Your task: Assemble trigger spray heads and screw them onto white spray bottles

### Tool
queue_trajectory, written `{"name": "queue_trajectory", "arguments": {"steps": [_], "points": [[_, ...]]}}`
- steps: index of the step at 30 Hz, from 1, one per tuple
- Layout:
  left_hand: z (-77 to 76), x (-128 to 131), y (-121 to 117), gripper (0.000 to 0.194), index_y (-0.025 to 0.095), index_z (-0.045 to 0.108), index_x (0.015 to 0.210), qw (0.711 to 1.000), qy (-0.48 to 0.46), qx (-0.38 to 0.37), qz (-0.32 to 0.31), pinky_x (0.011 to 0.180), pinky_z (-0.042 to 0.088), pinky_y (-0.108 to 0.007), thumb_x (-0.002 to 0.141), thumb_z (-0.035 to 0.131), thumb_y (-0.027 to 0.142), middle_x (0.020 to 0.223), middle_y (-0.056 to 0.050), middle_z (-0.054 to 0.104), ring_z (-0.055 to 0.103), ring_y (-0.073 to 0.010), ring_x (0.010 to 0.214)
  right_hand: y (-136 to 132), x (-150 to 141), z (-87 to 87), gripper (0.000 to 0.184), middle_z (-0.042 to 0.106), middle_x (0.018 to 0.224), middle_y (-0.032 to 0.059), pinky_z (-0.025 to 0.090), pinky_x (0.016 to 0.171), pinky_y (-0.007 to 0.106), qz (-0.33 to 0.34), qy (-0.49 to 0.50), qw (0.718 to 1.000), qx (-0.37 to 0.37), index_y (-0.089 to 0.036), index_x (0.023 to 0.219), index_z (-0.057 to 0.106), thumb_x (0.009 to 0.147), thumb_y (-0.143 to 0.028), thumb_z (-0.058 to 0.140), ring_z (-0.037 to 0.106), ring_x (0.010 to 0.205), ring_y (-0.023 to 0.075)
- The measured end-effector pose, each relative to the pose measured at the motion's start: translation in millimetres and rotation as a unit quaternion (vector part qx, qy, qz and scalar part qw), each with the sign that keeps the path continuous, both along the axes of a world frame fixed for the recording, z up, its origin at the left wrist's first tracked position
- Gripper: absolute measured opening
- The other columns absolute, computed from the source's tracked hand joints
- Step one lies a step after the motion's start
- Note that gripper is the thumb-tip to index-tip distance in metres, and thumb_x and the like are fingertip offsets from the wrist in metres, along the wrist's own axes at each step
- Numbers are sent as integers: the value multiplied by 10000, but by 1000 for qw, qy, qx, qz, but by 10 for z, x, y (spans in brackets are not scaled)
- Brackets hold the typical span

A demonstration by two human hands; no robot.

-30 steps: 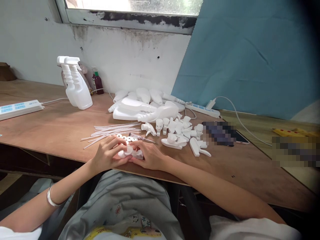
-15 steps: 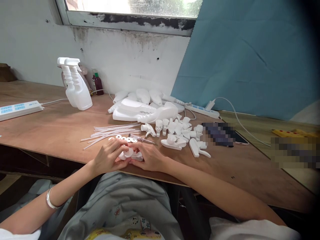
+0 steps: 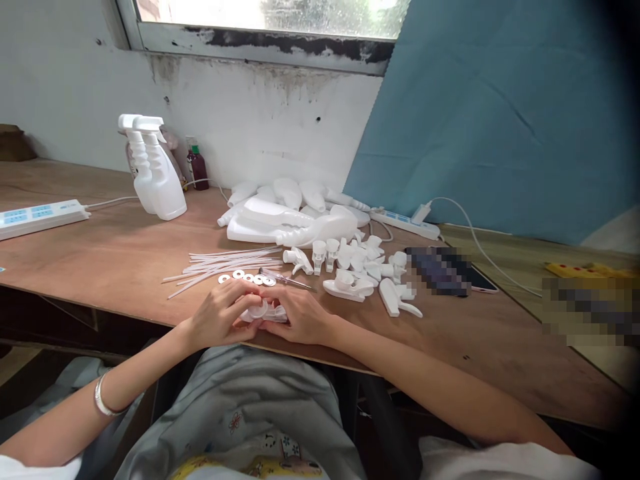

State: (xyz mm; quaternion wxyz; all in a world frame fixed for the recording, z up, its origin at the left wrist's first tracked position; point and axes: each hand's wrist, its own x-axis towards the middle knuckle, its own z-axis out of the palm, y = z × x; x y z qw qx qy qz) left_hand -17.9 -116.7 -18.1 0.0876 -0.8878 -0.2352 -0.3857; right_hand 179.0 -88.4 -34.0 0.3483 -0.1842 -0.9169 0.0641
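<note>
As I look down through the head camera, a white spray head (image 3: 259, 309) sits between my two hands, near the front edge of the bench (image 3: 450, 340). My left hand (image 3: 217, 313) is curled, its fingers and thumb closed around the round cap end. My right hand (image 3: 303, 315) makes the same kind of grip from the other side, fingertips bent in to it. I cannot tell whether the piece touches the wood. Just beyond the fingers lie white rings (image 3: 239, 274) and a thin pointed tool (image 3: 290, 279); more spray heads (image 3: 357, 255) lie to the right.
</note>
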Motion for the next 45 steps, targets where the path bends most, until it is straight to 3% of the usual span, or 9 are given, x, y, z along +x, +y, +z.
{"name": "queue_trajectory", "arguments": {"steps": [19,24,26,28,31,34,39,45], "points": [[-3,-38,54,106,171,534,870,991,-23,-126,-24,717,465,-296,765,533,187,891,-76,567,537,-168,812,-3,12,34,301,617,839,31,468,666,256,-8,-11,1000,-25,-196,1012,435,791,-354,565,608,733,147],[14,-76,60,167,158,516,978,981,-70,-175,-39,734,456,-294,827,470,211,934,-85,570,537,-165,841,5,12,17,362,625,835,43,466,670,259,-7,-10,1000,-6,-174,1057,433,795,-387,564,609,737,152],[23,-131,104,173,156,524,970,973,-109,-205,6,713,451,-277,864,400,217,918,-75,567,541,-150,806,8,12,9,386,628,839,47,466,674,261,-12,-15,1000,-4,-169,1074,429,797,-403,560,611,742,154],[41,-225,168,182,162,551,901,965,-109,-220,88,710,442,-275,868,391,242,892,-60,568,543,-149,786,9,14,6,385,626,841,46,465,673,259,-16,-19,1000,-5,-170,1075,429,799,-408,555,611,748,153],[83,-417,253,199,170,582,835,946,-39,-227,227,716,430,-295,828,434,302,873,-50,578,547,-177,798,7,18,6,384,624,838,45,462,663,257,-19,-25,999,-10,-171,1077,430,801,-409,553,610,740,153],[121,-588,284,225,184,599,810,924,43,-210,318,669,420,-301,798,441,344,848,-47,596,550,-199,781,6,20,6,381,627,831,45,462,653,265,-24,-27,999,-7,-174,1072,437,802,-418,550,611,729,159],[159,-677,249,242,189,597,774,887,142,-172,405,639,403,-325,790,425,359,815,-66,617,571,-243,779,6,15,6,371,638,824,53,469,662,272,-20,-19,1000,6,-164,1066,440,804,-401,553,617,733,163],[225,-671,204,263,186,563,702,834,179,-262,451,538,365,-324,790,426,393,737,-86,648,601,-284,698,12,14,-1,379,638,831,57,469,665,272,-19,-18,1000,12,-155,1071,445,805,-402,553,618,742,164]]}}
